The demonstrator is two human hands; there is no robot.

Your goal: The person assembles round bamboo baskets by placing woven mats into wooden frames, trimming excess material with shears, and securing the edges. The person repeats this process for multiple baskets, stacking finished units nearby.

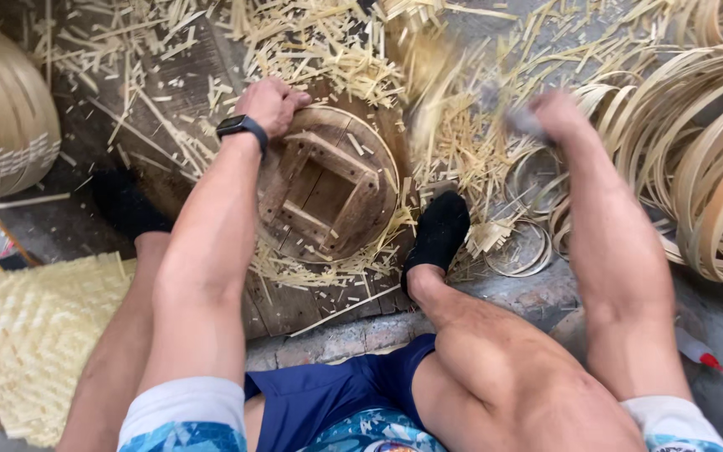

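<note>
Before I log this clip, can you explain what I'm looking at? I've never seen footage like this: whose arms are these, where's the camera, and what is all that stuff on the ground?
There is one picture, from a camera worn on a person's head, looking down at their own arms and legs. The left hand rests on the rim of a round wooden frame lying on dark boards. The right hand is blurred by motion and grips something I cannot make out. Pale bamboo offcuts litter the ground, thin bent hoops are piled at the right, and a woven mat lies at lower left.

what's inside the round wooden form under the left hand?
Inside the round wooden form: a square frame of wooden slats and a few bamboo offcuts. The left hand covers its upper-left rim; whatever lies beneath the form is hidden.
</note>
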